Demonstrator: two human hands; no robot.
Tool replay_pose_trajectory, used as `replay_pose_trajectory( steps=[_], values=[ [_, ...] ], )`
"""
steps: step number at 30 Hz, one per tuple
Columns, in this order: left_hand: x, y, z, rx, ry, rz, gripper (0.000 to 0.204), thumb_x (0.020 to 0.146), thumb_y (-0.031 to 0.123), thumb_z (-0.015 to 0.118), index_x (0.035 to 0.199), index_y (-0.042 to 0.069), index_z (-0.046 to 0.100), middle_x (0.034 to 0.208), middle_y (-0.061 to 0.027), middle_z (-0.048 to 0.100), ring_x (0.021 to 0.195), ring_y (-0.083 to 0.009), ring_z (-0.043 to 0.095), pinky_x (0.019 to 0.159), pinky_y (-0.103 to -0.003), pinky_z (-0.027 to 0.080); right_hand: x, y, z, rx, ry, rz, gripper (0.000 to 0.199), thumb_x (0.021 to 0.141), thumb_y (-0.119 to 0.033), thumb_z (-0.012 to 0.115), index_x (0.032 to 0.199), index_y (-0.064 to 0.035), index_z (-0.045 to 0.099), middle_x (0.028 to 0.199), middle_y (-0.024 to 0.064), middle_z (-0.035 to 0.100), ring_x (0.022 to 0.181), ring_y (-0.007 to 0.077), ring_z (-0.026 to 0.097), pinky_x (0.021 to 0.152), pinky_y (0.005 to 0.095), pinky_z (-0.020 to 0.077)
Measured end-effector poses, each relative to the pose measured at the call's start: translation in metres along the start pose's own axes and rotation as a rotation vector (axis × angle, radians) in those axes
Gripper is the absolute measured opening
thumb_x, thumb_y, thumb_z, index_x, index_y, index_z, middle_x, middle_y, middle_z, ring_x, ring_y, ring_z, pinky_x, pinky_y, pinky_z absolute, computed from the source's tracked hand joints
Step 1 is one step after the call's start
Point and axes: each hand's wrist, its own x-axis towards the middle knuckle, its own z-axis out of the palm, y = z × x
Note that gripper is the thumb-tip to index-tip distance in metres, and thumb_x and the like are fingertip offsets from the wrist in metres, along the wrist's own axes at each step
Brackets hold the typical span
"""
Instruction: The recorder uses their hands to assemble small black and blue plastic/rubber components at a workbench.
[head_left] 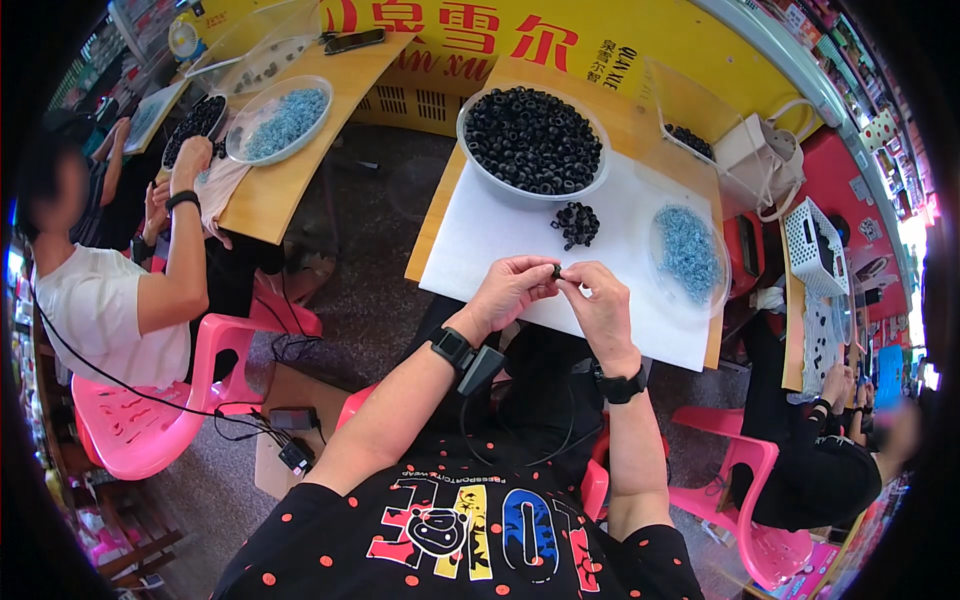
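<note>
Above the near edge of a white sheet (470,235), my left hand (515,290) and my right hand (598,305) meet with their fingertips pinched together. Between them they grip one small black ring-shaped part (556,271); its details are too small to make out. Just beyond my fingers lies a small pile of black parts (576,226). Behind that stands a round white tub (607,170) heaped with similar black parts (535,140). To the right of my hands, a clear round tray (722,292) holds many small light-blue translucent pieces (686,252).
At the left, a person in a white shirt (120,310) works at another wooden table (290,190) with blue and black pieces. Another person (820,450) sits at the right near a white basket (815,248). Pink chairs (150,430) and cables (235,415) occupy the floor.
</note>
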Motion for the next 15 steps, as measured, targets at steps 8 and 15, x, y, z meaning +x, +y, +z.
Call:
replay_pose_trajectory(
  steps=[8, 15],
  values=[
    [-0.003, 0.003, 0.001, 0.005, -0.006, 0.005, 0.022, 0.099, 0.007, 0.062, 0.118, -0.003, 0.067, 0.105, -0.0112, 0.070, 0.094, -0.0176, 0.069, 0.091, -0.033, 0.057, -0.001, -0.008, 0.000, -0.006, -0.046, 0.081, 0.012, 0.082, -0.004, 0.076, 0.091, 0.0006, 0.070, 0.090, 0.0112, 0.070, 0.077, 0.0223, 0.068, 0.067, 0.0303, 0.0539],
    [-0.004, 0.003, 0.002, -0.011, -0.012, 0.003, 0.022, 0.099, 0.007, 0.062, 0.118, -0.003, 0.067, 0.108, -0.0125, 0.070, 0.096, -0.0187, 0.069, 0.092, -0.033, 0.057, -0.007, -0.012, 0.006, 0.040, 0.055, 0.135, 0.012, 0.083, -0.005, 0.076, 0.091, 0.0014, 0.071, 0.089, 0.0118, 0.072, 0.074, 0.0206, 0.068, 0.068, 0.0300, 0.0544]
  ],
)
